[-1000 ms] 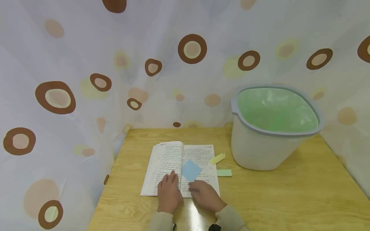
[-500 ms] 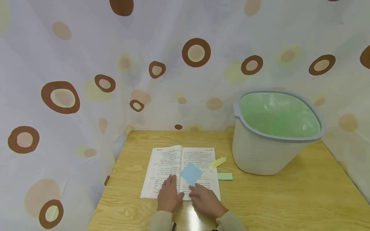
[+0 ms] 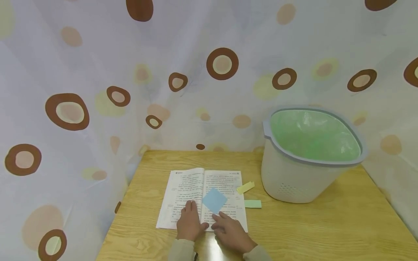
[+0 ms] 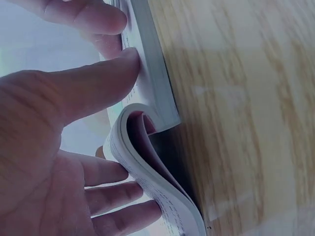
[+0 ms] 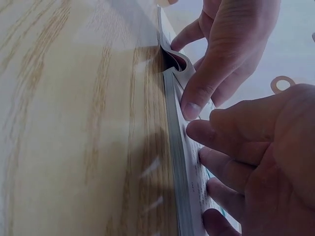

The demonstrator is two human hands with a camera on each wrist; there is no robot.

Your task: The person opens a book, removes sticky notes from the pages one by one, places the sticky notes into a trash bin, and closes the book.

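An open book [image 3: 177, 185] lies on the wooden table, with a blue square paper note [image 3: 214, 200] turned like a diamond on its right page. My left hand [image 3: 189, 224] rests on the lower left page, its fingers extended. In the left wrist view, the left thumb [image 4: 101, 83] reaches over the fold onto the right page, and the left pages bulge up near the spine. My right hand [image 3: 232, 233] touches the lower right page just below the blue note. Its fingers [image 5: 231, 167] are loosely bent along the page in the right wrist view, gripping nothing.
A yellow paper strip [image 3: 245, 187] and a green one [image 3: 253, 204] stick out past the book's right edge. Behind and to the right stands a large pale basket [image 3: 287, 181] with a green inside. A spotted curtain [image 3: 183, 127] hangs behind the table [image 3: 303, 232].
The left pages lie flatter than a second ago. My left thumb has spread out to the right over the fold. The right hand stays near the same spot. The head view has tilted slightly.
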